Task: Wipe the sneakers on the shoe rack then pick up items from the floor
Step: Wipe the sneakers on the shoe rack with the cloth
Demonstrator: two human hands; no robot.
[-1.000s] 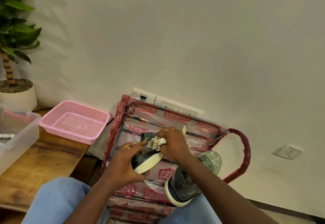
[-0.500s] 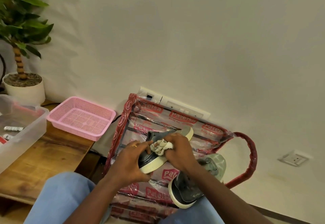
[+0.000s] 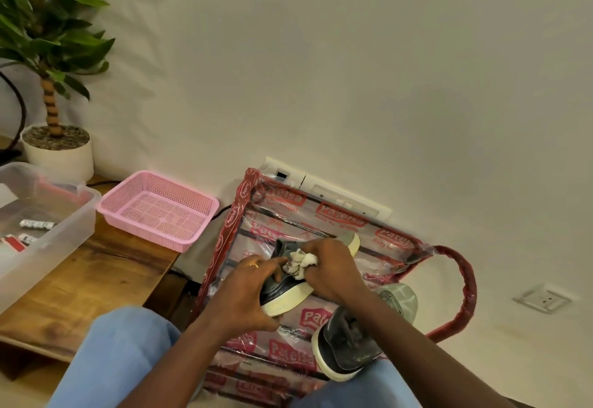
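1. While the left hand grips a dark grey sneaker by its cream sole, its fingers curl round the near end of the shoe, and a ring shows on one of them.
2. The right hand has its fingers bunched tightly round a crumpled whitish cloth, which is pressed against the sneaker's dark upper.
3. That sneaker is held tilted, its far end higher, over the top of the shoe rack. The rack is wrapped in clear plastic with red printed labels and stands against the wall.
4. A second sneaker, grey with a pale sole, lies on the rack just beside the right forearm, which partly hides it.
5. Both knees, in light blue trousers, sit at the bottom of the view on either side of the rack.
6. To the left, a wooden surface carries a pink mesh basket, a clear plastic tub holding a few small items, and a potted plant in a white pot.
7. A white switch panel is on the wall behind the rack, and a wall socket is well apart to the right.
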